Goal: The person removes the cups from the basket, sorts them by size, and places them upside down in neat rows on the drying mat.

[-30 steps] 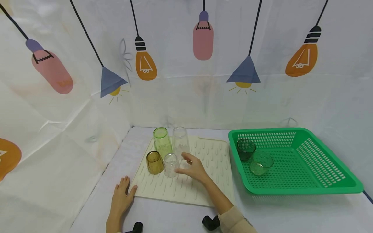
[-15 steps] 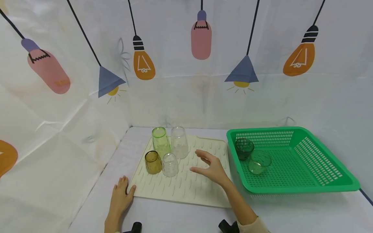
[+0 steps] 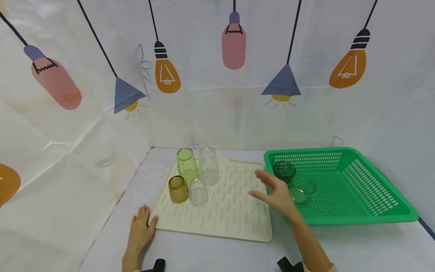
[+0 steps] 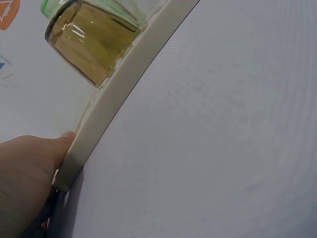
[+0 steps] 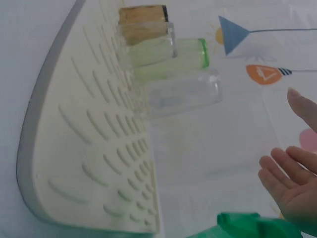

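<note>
My left hand [image 3: 140, 228] lies with fingers extended at the front left corner of a cream ribbed drying mat [image 3: 234, 215], its thumb at the mat's edge. Holding nothing, my right hand [image 3: 278, 192] is raised over the mat's right edge, thumb and fingers spread apart. In the head view it overlaps the green basket's near left wall. Grouped on the mat's left half are an amber glass [image 3: 178, 189], a short clear glass [image 3: 198, 192], a tall light-green glass [image 3: 187, 166] and a tall clear glass [image 3: 209, 166].
The green plastic basket [image 3: 370, 217] stands right of the mat. In its left end sit a dark green glass [image 3: 284, 170] and a lighter green glass [image 3: 302, 188], both partly behind my right hand or close by it. A white sheet with printed lamps [image 3: 234, 117] hangs behind the table.
My right hand has moved away from the short clear glass, rightward across the mat to the basket's side, fingers still spread. The left hand and the glasses have stayed put.
</note>
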A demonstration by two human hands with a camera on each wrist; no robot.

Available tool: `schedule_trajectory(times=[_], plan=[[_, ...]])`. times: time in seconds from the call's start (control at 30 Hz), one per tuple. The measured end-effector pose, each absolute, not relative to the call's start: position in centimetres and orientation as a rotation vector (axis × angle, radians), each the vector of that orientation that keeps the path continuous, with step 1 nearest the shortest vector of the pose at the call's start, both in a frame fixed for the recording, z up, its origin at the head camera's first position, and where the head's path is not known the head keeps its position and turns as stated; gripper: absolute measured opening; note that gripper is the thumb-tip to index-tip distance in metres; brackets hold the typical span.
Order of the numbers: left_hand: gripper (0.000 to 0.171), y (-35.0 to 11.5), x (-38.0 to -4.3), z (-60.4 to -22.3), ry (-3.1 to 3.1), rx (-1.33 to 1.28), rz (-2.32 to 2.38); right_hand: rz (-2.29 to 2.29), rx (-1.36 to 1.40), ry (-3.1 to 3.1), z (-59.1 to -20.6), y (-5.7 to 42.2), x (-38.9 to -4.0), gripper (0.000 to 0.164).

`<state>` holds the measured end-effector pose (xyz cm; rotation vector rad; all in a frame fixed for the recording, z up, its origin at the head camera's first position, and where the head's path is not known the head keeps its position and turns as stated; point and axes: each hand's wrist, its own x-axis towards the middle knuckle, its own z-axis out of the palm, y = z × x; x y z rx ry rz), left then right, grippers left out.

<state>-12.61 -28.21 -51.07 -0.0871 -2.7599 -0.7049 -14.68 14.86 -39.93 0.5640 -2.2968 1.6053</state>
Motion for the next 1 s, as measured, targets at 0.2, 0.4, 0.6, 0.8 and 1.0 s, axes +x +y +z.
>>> schedule_trajectory(times=[0.2,0.4,0.6,0.8,1.0], plan=[[0.056,-28.2,-12.6,-50.9,-2.795,-0.069,-0.697,1.554,0.487,-2.293,-40.0,18.1,-14.0,0.059],[0.057,-28.3,-12.6,-50.9,-2.804,-0.072,-0.707,1.467,0.409,-2.338,-40.4,20.7,-13.5,0.058],[0.057,-28.3,-12.6,-50.9,-2.825,-0.061,-0.713,1.417,0.354,-2.463,-41.0,23.2,-13.4,0.061],[0.056,-28.4,-12.6,-51.0,-2.806,-0.06,-0.707,1.3,0.291,-2.557,-41.3,24.9,-13.5,0.063],[0.057,-28.3,-12.7,-51.6,-2.719,-0.093,-0.754,1.1,0.242,-2.648,-41.2,26.4,-14.1,0.064]])
